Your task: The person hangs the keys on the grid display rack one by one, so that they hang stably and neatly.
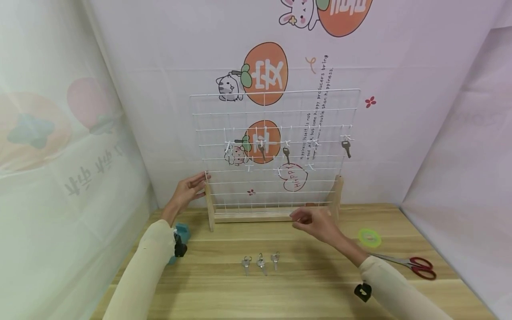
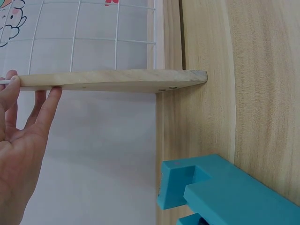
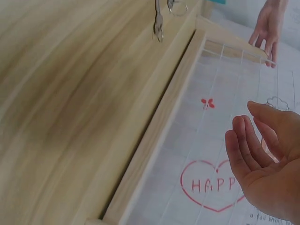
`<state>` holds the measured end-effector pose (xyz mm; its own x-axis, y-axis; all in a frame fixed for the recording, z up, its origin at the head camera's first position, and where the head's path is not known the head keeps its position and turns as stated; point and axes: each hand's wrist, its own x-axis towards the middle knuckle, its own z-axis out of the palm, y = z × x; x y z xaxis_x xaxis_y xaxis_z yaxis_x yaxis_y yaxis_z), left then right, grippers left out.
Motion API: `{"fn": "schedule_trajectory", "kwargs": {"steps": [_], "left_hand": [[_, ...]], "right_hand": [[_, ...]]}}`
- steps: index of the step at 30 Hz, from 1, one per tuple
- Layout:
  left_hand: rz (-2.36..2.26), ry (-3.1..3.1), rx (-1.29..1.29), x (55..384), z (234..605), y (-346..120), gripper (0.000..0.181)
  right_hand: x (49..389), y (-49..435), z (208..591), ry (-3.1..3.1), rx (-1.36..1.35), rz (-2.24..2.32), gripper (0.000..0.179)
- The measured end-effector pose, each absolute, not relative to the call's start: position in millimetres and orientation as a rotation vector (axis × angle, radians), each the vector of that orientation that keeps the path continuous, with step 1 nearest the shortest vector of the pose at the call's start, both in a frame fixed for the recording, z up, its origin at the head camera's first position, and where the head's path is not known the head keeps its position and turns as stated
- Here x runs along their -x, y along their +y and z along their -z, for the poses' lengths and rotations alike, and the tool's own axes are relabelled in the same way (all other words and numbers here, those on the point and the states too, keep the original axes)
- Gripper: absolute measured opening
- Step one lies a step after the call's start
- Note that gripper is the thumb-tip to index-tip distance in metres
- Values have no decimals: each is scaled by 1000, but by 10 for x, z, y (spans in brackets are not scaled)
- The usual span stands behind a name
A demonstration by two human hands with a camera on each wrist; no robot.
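Observation:
A white wire grid rack stands upright in a wooden frame at the table's back. My left hand holds the upper end of the left wooden side post, its fingertips against the wood. In front of the bottom rail, my right hand hovers with bent, relaxed fingers and nothing in them. Several white hooks sit on the grid. From them hang dark keys: one left of centre, one near the middle and one at far right. Three silver keys with rings lie on the table.
Red-handled scissors and a round yellow-green item lie on the right of the table. A teal object is by the left forearm, partly hidden by it in the head view. Printed white cloth hangs behind and around.

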<state>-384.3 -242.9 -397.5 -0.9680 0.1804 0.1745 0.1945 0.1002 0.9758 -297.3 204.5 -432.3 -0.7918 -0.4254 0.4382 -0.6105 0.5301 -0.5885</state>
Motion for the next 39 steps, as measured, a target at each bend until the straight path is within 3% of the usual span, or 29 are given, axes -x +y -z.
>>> {"fn": "schedule_trajectory", "kwargs": {"steps": [39], "left_hand": [[2090,-2293,433,3833,3967,-2433,52]], "right_hand": [[2864,1005,4839,-2689,-1159,-1180,15]]}}
